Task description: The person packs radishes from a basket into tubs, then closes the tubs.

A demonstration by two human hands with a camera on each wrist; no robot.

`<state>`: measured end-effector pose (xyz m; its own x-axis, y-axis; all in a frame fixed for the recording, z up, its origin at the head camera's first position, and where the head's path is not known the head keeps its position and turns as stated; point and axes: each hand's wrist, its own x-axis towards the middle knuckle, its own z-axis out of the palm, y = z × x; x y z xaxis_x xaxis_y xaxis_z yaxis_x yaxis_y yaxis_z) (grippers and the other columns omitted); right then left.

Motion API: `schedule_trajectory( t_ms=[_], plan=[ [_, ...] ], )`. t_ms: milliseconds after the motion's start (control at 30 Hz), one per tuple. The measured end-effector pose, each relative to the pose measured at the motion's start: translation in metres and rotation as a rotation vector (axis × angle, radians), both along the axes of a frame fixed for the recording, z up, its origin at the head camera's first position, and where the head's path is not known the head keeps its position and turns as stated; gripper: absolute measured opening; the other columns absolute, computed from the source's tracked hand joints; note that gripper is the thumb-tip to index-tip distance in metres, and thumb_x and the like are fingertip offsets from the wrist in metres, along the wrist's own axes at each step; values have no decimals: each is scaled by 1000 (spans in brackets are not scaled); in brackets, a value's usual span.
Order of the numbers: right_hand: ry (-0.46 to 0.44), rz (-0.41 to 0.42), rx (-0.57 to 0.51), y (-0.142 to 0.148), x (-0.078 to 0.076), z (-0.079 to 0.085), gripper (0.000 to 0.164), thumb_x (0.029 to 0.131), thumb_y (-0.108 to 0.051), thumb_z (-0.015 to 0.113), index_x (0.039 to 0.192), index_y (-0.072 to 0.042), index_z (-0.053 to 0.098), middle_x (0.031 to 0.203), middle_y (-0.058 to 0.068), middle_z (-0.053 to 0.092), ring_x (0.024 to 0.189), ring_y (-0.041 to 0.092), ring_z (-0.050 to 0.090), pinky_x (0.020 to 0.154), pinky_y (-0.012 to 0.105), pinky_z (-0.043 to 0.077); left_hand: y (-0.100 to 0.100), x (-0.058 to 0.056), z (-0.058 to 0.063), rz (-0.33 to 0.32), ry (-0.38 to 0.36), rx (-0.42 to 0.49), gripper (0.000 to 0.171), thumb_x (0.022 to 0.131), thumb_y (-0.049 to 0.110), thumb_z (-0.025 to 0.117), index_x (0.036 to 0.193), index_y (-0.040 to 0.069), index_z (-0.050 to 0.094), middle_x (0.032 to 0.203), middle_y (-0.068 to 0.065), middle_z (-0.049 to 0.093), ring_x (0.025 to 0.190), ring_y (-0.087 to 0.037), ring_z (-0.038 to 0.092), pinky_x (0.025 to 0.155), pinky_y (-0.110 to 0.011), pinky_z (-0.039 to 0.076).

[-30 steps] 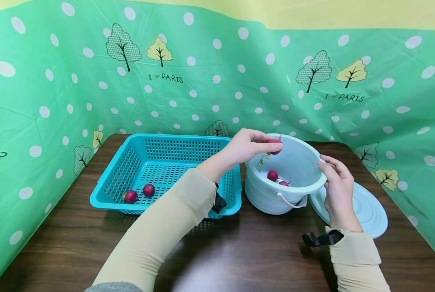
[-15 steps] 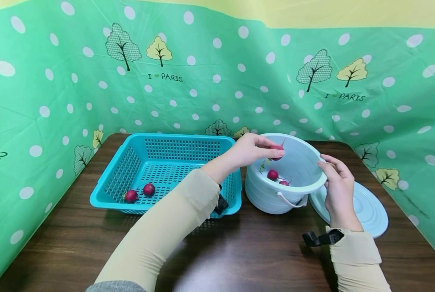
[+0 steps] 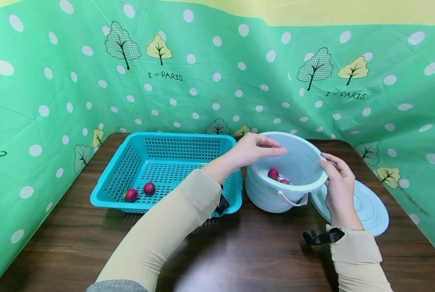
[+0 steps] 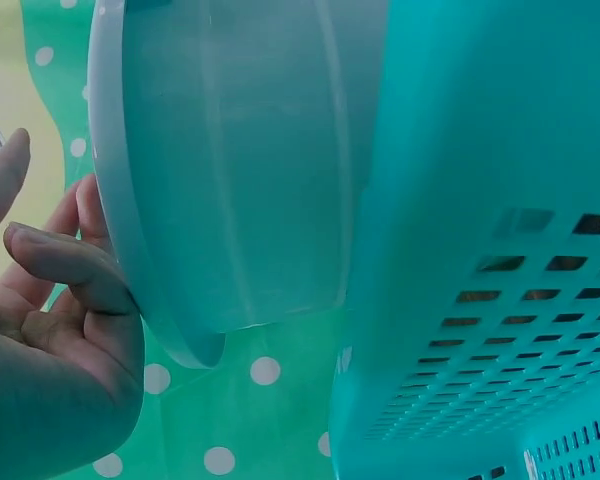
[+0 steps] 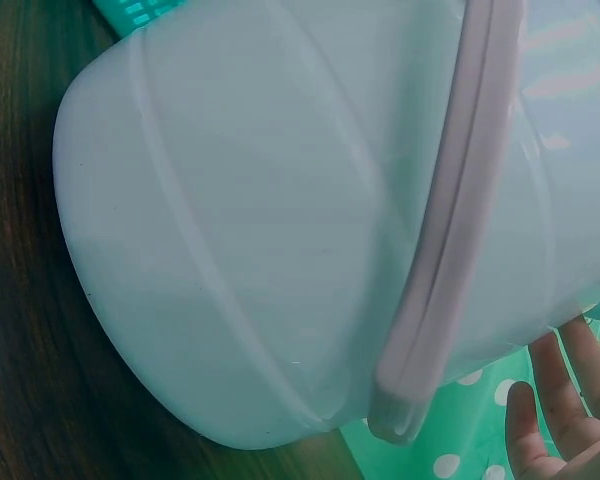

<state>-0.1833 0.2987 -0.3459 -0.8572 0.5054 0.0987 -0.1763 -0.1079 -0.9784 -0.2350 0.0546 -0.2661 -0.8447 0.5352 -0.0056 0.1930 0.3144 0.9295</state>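
Note:
A pale blue bucket (image 3: 265,194) stands right of centre in the head view, its white handle (image 5: 435,250) hanging down the near side. Two red radishes (image 3: 273,174) show at its bottom. Over the left part of the bucket's mouth is my left hand (image 3: 252,150), thumb and fingers apart, holding nothing; the left wrist view has this hand (image 4: 70,370) beside the rim. My right hand (image 3: 338,184) grips the bucket's right rim, thumb on the near side. Two more radishes (image 3: 131,195) lie in the turquoise perforated basket (image 3: 109,202) on the left.
The bucket's round lid (image 3: 369,211) lies on the dark wooden table (image 3: 239,251), right of the bucket and partly behind my right forearm. A green dotted cloth (image 3: 203,97) hangs close behind and along both sides.
The radish pinched in my left hand has been let go over the bucket and is out of sight. The left fingers have parted; my right hand keeps its place on the rim.

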Motion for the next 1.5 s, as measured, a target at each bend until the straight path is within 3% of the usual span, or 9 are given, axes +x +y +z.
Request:
schedule_trajectory(
  t_ms=[133,300,433,567,733,833,967,1167,1500],
  plan=[
    [6,-4,-6,0,-1,0,19,92,-16,69,111,-13,71,93,-3,67,80,8,63,64,16,52,0,1,1,-3,10,-12,37,90,42,72,119,21,72,121,7,69,111,-9,59,87,-30,51],
    [0,-6,-23,-1,-1,1,20,92,-15,69,112,-12,71,94,-3,67,80,9,63,63,16,52,-4,3,0,0,-11,-10,35,90,43,71,119,24,73,121,8,69,110,-9,59,87,-35,53],
    [-1,-7,-24,-1,0,1,21,92,-15,69,112,-11,71,94,-3,67,81,9,63,64,16,52,-10,5,-1,-11,-23,13,34,90,40,71,119,23,73,119,8,69,105,-12,59,79,-33,52],
    [-2,-3,-27,-1,0,0,22,91,-15,70,113,-11,71,94,-3,67,81,9,63,63,16,52,-18,7,-3,-22,-16,41,32,91,38,71,119,22,73,113,9,70,96,-15,59,62,-28,45],
    [-4,4,-39,-1,-1,0,23,91,-15,71,113,-11,71,94,-3,68,81,9,64,63,16,53,-30,11,-2,-33,-5,69,31,92,36,70,119,22,72,110,9,69,74,-15,53,58,-31,43],
    [-3,3,-44,-1,-1,0,23,91,-15,71,113,-11,71,94,-3,67,81,9,64,63,16,53,-38,17,2,-32,2,62,31,92,36,70,120,22,72,111,8,69,72,-16,51,58,-31,42],
    [6,0,-45,-1,-1,0,23,91,-15,71,113,-10,71,94,-2,67,80,9,64,63,16,52,-47,26,7,-9,3,54,32,92,38,70,120,23,71,110,6,68,79,-15,53,57,-26,42],
    [12,6,-48,0,-1,0,22,91,-15,71,113,-10,71,94,-1,67,79,9,63,62,17,52,-61,37,9,25,11,67,30,92,38,70,118,23,72,108,5,66,55,-16,37,55,-25,37],
    [12,9,-48,0,-1,0,23,91,-15,70,114,-10,71,94,-1,67,80,9,63,63,16,52,-95,48,4,113,14,90,29,92,40,70,117,26,73,115,7,67,53,-18,38,53,-25,38]
  ],
)
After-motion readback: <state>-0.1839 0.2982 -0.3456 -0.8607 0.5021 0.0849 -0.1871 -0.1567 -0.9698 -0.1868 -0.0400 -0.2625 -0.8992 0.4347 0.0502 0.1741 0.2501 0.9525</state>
